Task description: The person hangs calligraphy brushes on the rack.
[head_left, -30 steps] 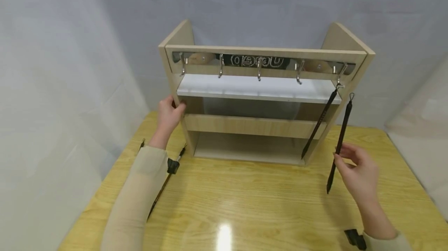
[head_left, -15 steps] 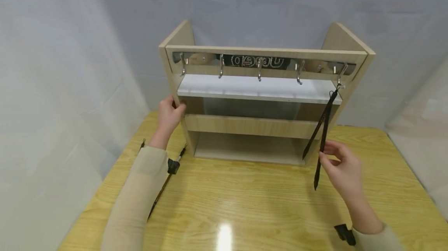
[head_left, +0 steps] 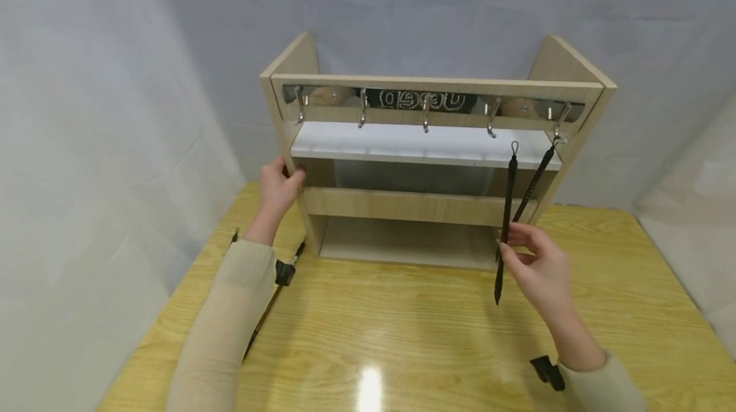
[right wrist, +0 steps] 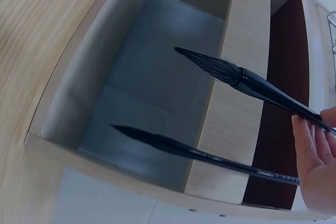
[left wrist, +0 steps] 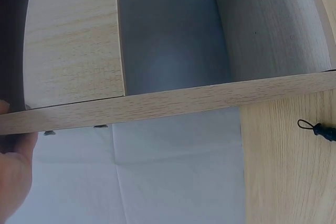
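1. Brush (head_left: 508,188), dark and slim, is seen right of centre in the head view, held nearly upright before the rack (head_left: 402,206); a thin loop (head_left: 514,147) is formed at its upper end, and its tip is directed downward.
2. Its bristles (right wrist: 211,69), shown in the right wrist view, are black, fine and tapered to a point.
3. The lower part of this brush is pinched between thumb and fingers of the right hand (head_left: 537,265).
4. At centre left, the side panel (head_left: 279,121) of the rack is gripped by the left hand (head_left: 278,188).
5. A second brush (head_left: 535,182) is hung by its loop on the rightmost of five curved, shiny metal hooks (head_left: 425,112).
6. The rack is built of pale, wood-grained flat boards, and a smooth white shelf (head_left: 414,142) is fitted across it.
7. At lower left, a third brush (head_left: 269,313) is laid on the yellowish wood-grained table (head_left: 374,329).
8. Behind, lightly creased grey cloth (head_left: 425,9) is seen.
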`<control>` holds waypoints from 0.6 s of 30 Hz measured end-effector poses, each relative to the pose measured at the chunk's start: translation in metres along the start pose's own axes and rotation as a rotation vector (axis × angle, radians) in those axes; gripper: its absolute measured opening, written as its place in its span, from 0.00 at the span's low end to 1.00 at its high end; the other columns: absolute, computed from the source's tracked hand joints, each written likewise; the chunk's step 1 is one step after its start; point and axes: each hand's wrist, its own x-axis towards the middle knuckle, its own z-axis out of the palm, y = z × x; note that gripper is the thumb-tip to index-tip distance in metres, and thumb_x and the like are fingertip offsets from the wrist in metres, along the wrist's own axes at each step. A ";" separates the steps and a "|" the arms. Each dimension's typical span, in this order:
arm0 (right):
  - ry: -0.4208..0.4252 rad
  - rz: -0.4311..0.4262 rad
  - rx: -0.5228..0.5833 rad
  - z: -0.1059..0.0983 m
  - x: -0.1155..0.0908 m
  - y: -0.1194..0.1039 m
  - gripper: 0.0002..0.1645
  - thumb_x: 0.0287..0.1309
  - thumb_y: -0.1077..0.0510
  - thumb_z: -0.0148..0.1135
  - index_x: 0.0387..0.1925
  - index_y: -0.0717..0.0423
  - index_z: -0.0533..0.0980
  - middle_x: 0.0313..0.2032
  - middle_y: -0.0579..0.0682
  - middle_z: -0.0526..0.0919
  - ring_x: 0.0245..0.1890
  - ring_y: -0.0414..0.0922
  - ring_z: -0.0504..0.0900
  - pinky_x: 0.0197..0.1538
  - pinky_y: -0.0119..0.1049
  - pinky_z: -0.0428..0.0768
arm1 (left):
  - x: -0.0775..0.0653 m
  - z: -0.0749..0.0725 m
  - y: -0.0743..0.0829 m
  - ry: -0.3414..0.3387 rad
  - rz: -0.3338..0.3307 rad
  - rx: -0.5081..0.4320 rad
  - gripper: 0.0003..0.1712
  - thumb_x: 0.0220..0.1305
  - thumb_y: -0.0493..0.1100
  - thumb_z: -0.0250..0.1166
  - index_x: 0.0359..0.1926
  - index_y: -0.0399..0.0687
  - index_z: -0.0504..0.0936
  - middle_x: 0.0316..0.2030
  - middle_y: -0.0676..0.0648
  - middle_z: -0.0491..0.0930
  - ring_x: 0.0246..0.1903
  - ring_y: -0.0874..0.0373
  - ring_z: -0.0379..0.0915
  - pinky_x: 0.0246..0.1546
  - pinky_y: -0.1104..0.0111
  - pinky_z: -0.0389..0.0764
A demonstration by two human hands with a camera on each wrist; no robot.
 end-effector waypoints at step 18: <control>-0.038 -0.069 -0.043 0.014 0.009 -0.005 0.18 0.42 0.76 0.61 0.41 0.69 0.73 0.32 0.57 0.80 0.31 0.26 0.73 0.30 0.17 0.74 | 0.000 0.000 0.000 0.000 -0.007 0.011 0.10 0.54 0.33 0.55 0.34 0.26 0.75 0.24 0.35 0.75 0.21 0.53 0.68 0.18 0.75 0.69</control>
